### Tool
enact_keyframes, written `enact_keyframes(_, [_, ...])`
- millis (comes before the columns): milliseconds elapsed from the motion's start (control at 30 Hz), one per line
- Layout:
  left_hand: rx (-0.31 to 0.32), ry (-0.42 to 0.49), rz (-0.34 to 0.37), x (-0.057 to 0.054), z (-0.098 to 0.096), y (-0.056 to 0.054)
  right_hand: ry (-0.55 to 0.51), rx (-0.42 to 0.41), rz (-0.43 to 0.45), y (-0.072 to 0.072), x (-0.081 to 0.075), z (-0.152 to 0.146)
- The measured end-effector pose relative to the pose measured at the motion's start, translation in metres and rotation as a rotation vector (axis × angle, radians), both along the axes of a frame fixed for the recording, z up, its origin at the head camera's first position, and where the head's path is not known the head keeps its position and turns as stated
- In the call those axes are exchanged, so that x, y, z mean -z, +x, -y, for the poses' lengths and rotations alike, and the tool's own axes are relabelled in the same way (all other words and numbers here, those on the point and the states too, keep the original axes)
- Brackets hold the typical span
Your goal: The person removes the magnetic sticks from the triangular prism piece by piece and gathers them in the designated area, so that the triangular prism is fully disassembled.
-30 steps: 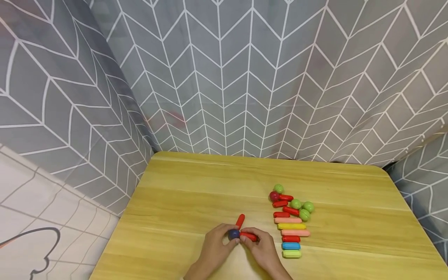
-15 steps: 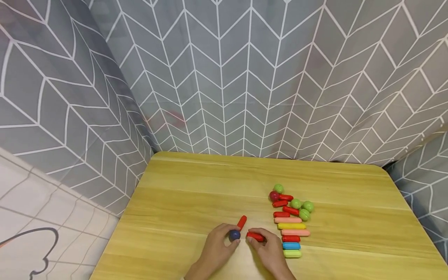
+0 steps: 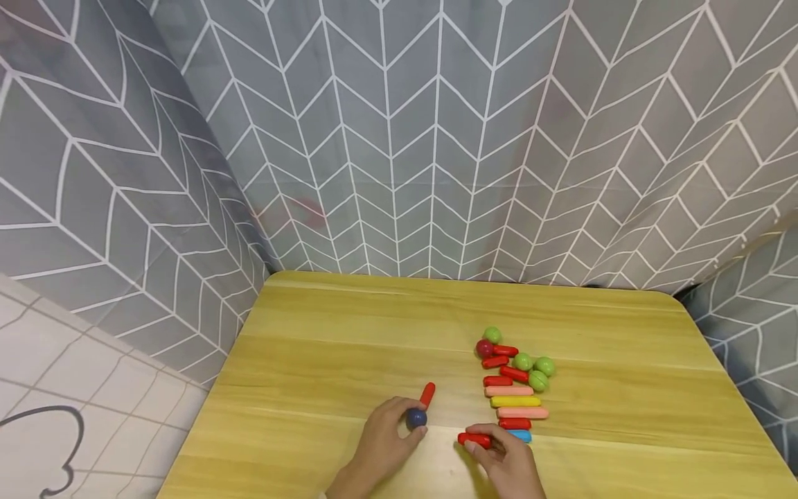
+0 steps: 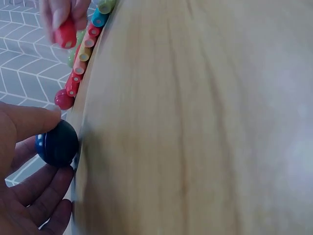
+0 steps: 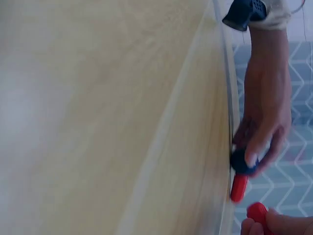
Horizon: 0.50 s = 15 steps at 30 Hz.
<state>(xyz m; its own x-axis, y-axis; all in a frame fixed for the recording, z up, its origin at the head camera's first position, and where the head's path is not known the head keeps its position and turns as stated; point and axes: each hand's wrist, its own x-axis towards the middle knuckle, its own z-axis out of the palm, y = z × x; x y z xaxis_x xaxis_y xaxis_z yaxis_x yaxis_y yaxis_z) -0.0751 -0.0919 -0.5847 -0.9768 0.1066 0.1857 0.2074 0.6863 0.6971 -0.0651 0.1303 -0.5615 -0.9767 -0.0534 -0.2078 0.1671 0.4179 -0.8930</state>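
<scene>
Near the front of the table, my left hand (image 3: pixel 385 438) grips a dark blue ball (image 3: pixel 416 418) between thumb and fingers. A short red stick (image 3: pixel 427 394) points away from the ball's far side; the right wrist view shows this red stick (image 5: pixel 238 188) right up against it. To the right, my right hand (image 3: pixel 512 459) pinches another short red stick (image 3: pixel 474 440), apart from the ball. In the left wrist view, that held stick (image 4: pixel 66 35) appears end-on, with a pale spot in its tip.
Right of the hands lies a column of sticks: red, pink (image 3: pixel 522 413), yellow (image 3: pixel 515 401) and blue (image 3: pixel 521 436). My right hand hides a lime stick (image 4: pixel 105 6) in the head view. Farther back are several green balls (image 3: pixel 538 380), a dark red ball (image 3: pixel 484 348) and more red sticks (image 3: pixel 514 373).
My right hand has drawn its red stick away from the blue ball, rightward and nearer to me, covering the lime stick. My left hand keeps its hold on the ball.
</scene>
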Motion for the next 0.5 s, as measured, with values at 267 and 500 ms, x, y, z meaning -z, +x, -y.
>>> enact_keyframes(267, [0.009, 0.002, -0.009, 0.004, 0.001, -0.003, -0.097, -0.050, 0.125, 0.013, 0.013, -0.041])
enact_keyframes(500, [0.002, 0.016, 0.019, 0.002, -0.001, -0.005, -0.132, 0.236, 0.279, 0.018, 0.034, -0.059])
